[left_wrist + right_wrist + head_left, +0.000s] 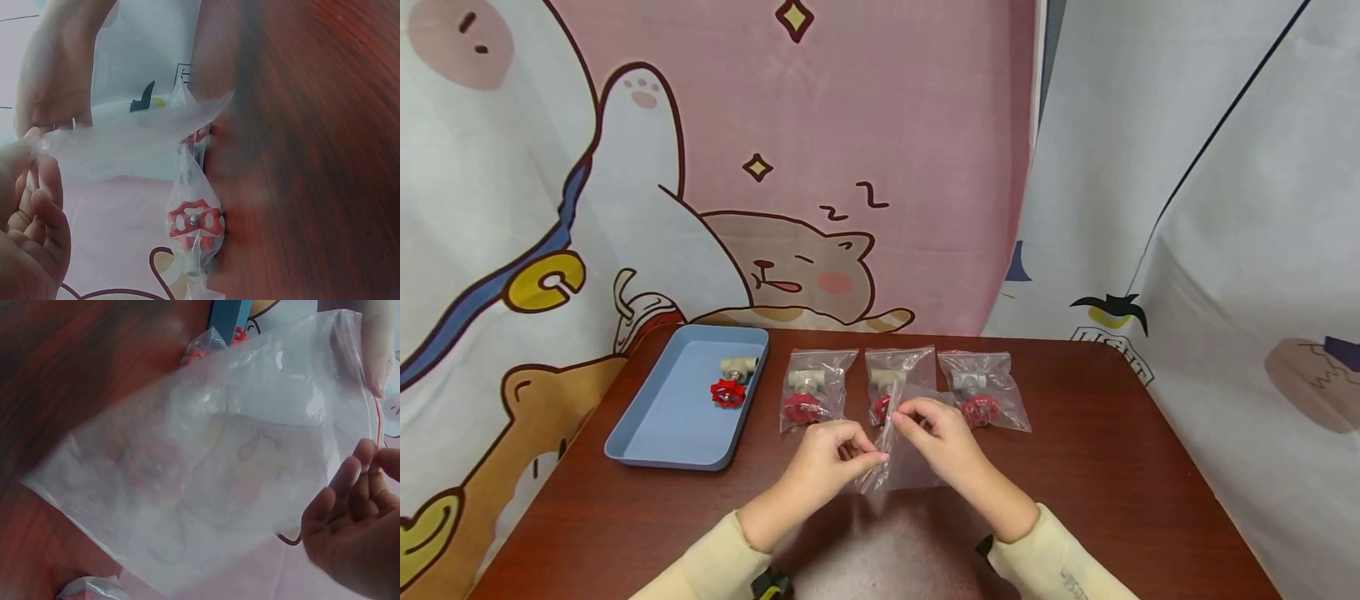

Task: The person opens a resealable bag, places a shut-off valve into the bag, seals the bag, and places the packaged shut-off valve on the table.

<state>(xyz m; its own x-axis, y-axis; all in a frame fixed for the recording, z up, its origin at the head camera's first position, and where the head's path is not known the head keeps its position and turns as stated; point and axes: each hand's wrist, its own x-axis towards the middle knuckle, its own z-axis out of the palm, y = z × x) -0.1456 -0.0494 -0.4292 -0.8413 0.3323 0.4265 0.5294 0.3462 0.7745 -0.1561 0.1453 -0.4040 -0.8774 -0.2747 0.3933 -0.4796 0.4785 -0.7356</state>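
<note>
A clear zip bag (921,467) with a red line along its seal (377,419) hangs between my two hands above the table. My left hand (820,458) pinches one end of its mouth between thumb and finger. Farther along the same edge, my right hand (951,442) pinches the bag too. Nothing shows inside it; a red-wheeled valve is seen through the film in the right wrist view. Behind the hands lie three bagged valves with red handwheels: a left one (805,407), a middle one (886,379) partly covered by the held bag, and a right one (981,408).
A blue tray (658,425) sits at the left of the brown table (1097,475). Near its right side lies a loose valve (730,392) with a red handwheel. Printed cloth (925,167) hangs behind the table.
</note>
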